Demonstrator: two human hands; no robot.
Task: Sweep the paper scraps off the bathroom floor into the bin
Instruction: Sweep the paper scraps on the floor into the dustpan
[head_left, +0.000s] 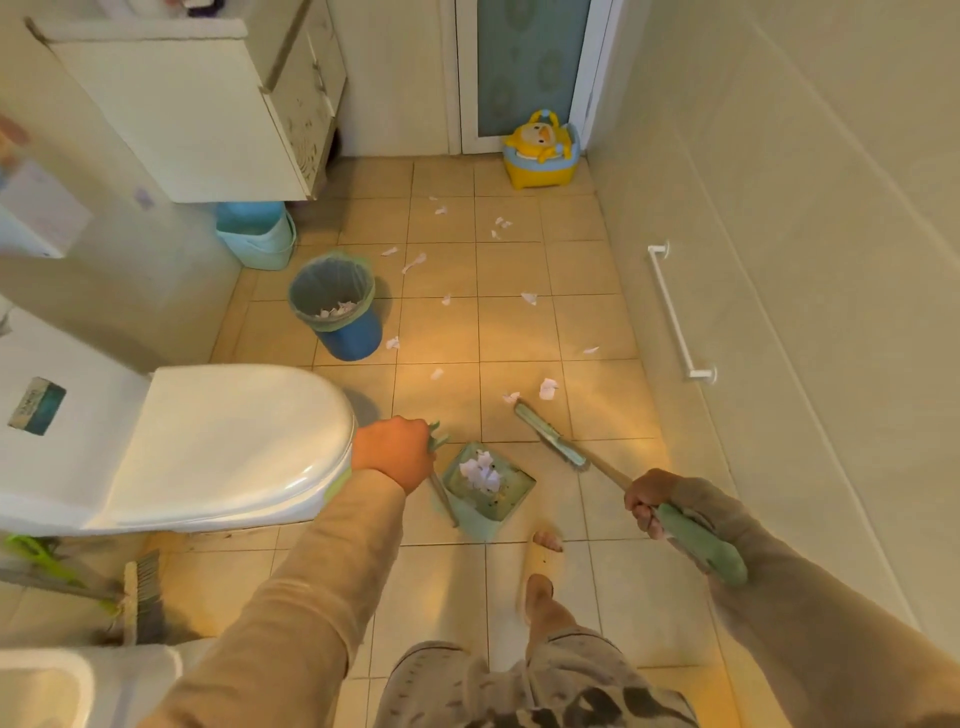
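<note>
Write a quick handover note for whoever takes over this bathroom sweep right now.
Left hand: gripping the dustpan handle.
Right hand: gripping the broom handle; broom head on the floor right of the dustpan.
Dustpan: by the toilet, holding a pile of scraps.
Bin: upright, beyond the toilet, some scraps already inside.
Left: loose paper scraps scattered across the tiles toward the door; sweep them up, empty the dustpan into the bin.

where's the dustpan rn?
Head view, bottom centre: the dustpan sits on the floor by the toilet, left hand on its handle, broom head just right.
</note>
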